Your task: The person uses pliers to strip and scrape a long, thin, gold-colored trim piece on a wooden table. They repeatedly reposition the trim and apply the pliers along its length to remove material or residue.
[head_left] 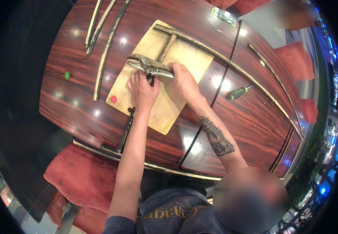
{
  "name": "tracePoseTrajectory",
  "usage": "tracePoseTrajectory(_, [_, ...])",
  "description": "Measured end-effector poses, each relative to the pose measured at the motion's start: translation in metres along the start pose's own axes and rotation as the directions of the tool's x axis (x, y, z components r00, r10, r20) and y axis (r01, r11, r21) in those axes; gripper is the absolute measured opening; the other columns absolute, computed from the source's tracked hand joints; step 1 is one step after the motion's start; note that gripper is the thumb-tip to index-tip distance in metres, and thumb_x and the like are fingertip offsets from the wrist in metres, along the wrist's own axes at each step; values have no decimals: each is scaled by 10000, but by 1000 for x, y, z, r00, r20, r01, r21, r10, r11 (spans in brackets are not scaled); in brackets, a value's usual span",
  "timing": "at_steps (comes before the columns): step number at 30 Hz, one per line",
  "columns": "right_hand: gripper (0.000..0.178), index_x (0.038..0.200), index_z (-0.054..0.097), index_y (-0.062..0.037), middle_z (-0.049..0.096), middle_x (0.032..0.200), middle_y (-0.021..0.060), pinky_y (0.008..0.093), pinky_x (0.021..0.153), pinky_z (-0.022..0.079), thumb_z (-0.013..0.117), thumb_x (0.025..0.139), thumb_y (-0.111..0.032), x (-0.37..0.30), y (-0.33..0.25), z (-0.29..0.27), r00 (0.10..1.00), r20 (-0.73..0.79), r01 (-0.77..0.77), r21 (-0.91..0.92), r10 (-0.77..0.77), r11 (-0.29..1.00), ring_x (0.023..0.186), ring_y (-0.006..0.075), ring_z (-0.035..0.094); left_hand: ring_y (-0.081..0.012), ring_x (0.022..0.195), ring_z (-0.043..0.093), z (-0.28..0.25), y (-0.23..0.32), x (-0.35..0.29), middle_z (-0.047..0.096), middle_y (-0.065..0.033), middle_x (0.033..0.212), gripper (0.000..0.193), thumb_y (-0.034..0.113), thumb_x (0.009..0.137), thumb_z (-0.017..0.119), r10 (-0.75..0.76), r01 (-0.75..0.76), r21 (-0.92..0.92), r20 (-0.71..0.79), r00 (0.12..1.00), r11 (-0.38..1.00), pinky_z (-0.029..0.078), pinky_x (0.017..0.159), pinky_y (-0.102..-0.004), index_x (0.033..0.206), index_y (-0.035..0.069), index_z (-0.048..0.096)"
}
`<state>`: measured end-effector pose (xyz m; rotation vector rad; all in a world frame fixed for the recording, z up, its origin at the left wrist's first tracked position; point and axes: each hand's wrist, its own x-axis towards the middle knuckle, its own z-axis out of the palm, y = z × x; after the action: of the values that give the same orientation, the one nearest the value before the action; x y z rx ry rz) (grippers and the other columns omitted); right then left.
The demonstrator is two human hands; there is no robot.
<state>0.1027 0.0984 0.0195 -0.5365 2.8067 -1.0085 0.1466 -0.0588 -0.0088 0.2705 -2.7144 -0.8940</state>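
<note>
My right hand [183, 80] is closed round the handles of a pair of locking pliers [149, 65], whose jaws point left over a yellowish board [163, 111]. Just below the jaws, my left hand [142, 89] has its fingers bent and pressed together on something small and dark; most of it is hidden. A thin wooden strip [167, 46] runs down the board and passes behind the pliers. Its far end meets a long dark strip [215, 56] that crosses the board's top and stretches right over the table.
Several worn strips [108, 50] lie at the far left. Nearby are a green oval object [67, 75], a red disc [114, 99] and a black bar [125, 130] beside my left forearm. A green-handled screwdriver [237, 93] lies right; a packet [224, 16] lies far. Red chairs [83, 175] surround the table.
</note>
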Motion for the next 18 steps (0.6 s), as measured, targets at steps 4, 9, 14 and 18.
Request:
tracePoseTrajectory(4, [360, 1194, 556, -10, 656, 1060, 237, 461, 874, 510, 690, 871, -97, 5, -14, -2, 999, -5, -46, -12, 46, 999, 1031, 420, 627, -327, 1084, 543, 4, 0, 1, 611, -135, 1076, 432, 263, 821, 739, 9, -6, 67, -37, 999, 998, 376, 940, -478, 1144, 32, 569])
tracePoseTrajectory(9, [356, 1185, 568, -19, 674, 1067, 237, 447, 848, 529, 714, 873, -109, 12, -6, 0, 997, 43, -69, -43, 71, 997, 997, 414, 658, -290, 1064, 566, 9, 3, 0, 636, -98, 1103, 467, 217, 789, 758, -17, 19, 92, -26, 1000, 996, 398, 889, -447, 1188, 57, 577])
tracePoseTrajectory(14, [306, 1117, 604, -18, 721, 945, 119, 353, 808, 539, 748, 870, -125, 15, -11, -20, 980, 126, -174, 173, 153, 969, 880, 226, 699, -246, 1054, 586, -1, 6, 4, 644, -31, 1084, 492, 166, 832, 722, 22, -28, -61, -86, 996, 998, 413, 898, -421, 1294, 101, 565])
tracePoseTrajectory(18, [274, 1051, 624, -10, 723, 894, 113, 346, 807, 536, 750, 851, -150, 32, -23, -34, 965, 145, -246, 190, 220, 950, 857, 222, 708, -230, 1048, 594, -2, 7, 4, 652, 3, 1108, 558, 159, 846, 726, -2, -6, -111, -68, 998, 994, 419, 899, -401, 1373, 179, 544])
